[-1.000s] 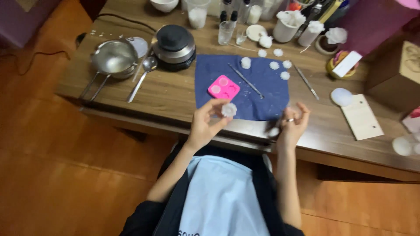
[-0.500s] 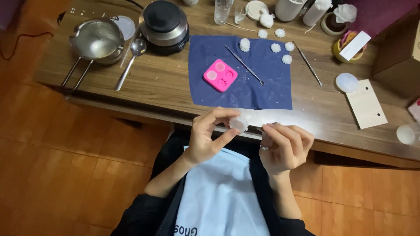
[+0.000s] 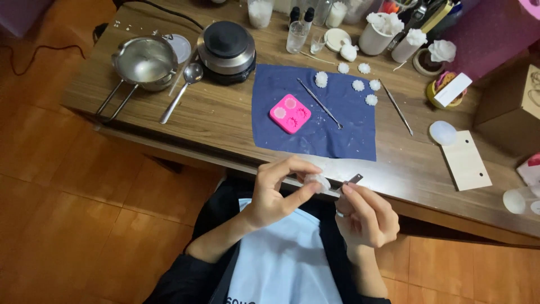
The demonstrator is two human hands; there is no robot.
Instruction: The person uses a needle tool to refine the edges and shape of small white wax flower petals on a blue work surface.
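My left hand [image 3: 278, 191] pinches a small white flower-shaped wax piece [image 3: 318, 181] just below the table's front edge, over my lap. My right hand [image 3: 364, 214] holds a thin dark metal tool [image 3: 351, 180] whose tip points toward the wax piece. On the table a pink silicone mould [image 3: 289, 113] lies on a dark blue cloth [image 3: 337, 132], with a long metal pick [image 3: 318, 103] beside it and several white wax flowers [image 3: 358, 85] at the cloth's far edge.
A metal pouring pot [image 3: 143, 63], a spoon [image 3: 181, 93] and a round black hot plate [image 3: 226, 49] stand at the left. A second metal tool [image 3: 396, 106], a flat wooden tag [image 3: 464, 160], cups, small bottles and a cardboard box [image 3: 514, 110] fill the right and back.
Both hands have come down from over the cloth's near edge to below the table edge and drawn close together. The right hand now shows the tool pointed at the wax piece.
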